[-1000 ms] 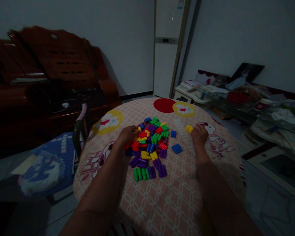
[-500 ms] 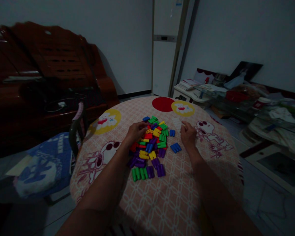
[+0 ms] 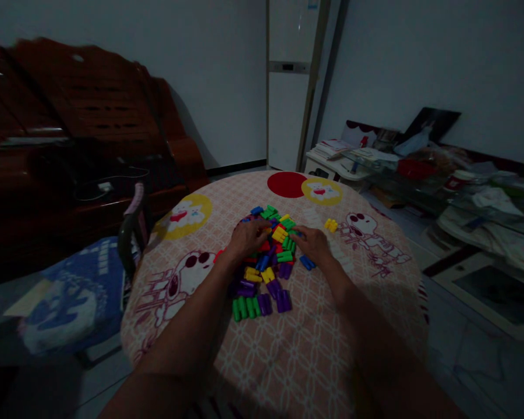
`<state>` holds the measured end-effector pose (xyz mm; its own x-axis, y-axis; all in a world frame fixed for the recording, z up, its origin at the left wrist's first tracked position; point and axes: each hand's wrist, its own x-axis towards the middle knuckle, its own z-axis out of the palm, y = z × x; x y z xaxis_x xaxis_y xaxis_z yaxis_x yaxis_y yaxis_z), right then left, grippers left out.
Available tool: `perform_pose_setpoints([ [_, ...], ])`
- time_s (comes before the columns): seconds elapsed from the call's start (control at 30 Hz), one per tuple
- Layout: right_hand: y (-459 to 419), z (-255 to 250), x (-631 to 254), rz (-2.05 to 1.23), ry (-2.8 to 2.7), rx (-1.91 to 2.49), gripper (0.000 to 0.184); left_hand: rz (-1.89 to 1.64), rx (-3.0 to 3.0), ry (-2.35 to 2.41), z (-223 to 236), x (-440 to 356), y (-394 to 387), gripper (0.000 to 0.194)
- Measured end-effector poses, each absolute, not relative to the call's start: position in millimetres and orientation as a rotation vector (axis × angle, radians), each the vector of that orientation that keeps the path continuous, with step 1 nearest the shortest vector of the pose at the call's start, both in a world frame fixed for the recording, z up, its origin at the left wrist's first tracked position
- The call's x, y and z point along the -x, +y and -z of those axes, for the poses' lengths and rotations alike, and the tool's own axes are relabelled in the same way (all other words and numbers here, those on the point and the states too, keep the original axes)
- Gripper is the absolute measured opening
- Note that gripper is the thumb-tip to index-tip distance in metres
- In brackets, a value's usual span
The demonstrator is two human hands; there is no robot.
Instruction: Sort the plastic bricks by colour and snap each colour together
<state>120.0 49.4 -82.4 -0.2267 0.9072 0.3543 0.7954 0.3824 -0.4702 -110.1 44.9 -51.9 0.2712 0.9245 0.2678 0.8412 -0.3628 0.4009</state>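
Note:
A heap of small plastic blocks (image 3: 266, 265) in red, yellow, green, blue and purple lies in the middle of a round table (image 3: 288, 349) with a pink patterned cloth. My left hand (image 3: 247, 237) rests on the heap's left top, fingers curled over the blocks. My right hand (image 3: 313, 244) lies at the heap's right edge, fingers bent down onto the blocks, partly covering a blue block (image 3: 306, 263). A yellow block (image 3: 330, 224) sits alone to the right. In the dim light I cannot make out what either hand grips.
A dark chair (image 3: 133, 227) stands at the table's left edge beside a blue cushion (image 3: 70, 291). A brown wooden sofa (image 3: 70, 145) fills the left. A tall white unit (image 3: 288, 87) stands behind, and a cluttered low glass table (image 3: 419, 174) at right.
My right hand has left the yellow block on the cloth and moved left to the heap's right edge. My left hand has shifted right, further onto the heap.

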Motion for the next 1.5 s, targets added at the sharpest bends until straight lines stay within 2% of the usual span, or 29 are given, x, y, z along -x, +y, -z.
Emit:
perform_pose_setpoints([
  [0.23, 46, 82, -94, -0.283, -2.152, 1.492, 0.021, -0.696, -2.399, 1.666, 56, 104, 44, 0.033],
  [0.4, 53, 75, -109, -0.393, -1.785, 1.356, 0.012, -0.928, -2.279, 1.683, 58, 105, 43, 0.033],
  [0.63, 79, 69, -189, -0.471, -1.153, 1.312, 0.024, -0.95, -2.218, 1.663, 55, 107, 40, 0.035],
  [0.73, 86, 74, -221, -0.324, -1.052, 1.454, 0.026, -0.936, -2.223, 1.68, 55, 107, 41, 0.036],
  [0.9, 86, 80, -239, -0.023, -1.267, 1.657, 0.021, -0.906, -2.232, 1.7, 56, 107, 41, 0.036],
  [1.1, 87, 86, -226, -0.017, -1.536, 1.783, 0.031, -0.898, -2.23, 1.703, 57, 107, 41, 0.036],
  [1.5, 95, 100, -217, 0.194, -1.664, 1.654, 0.032, -0.901, -2.258, 1.688, 59, 108, 42, 0.034],
])
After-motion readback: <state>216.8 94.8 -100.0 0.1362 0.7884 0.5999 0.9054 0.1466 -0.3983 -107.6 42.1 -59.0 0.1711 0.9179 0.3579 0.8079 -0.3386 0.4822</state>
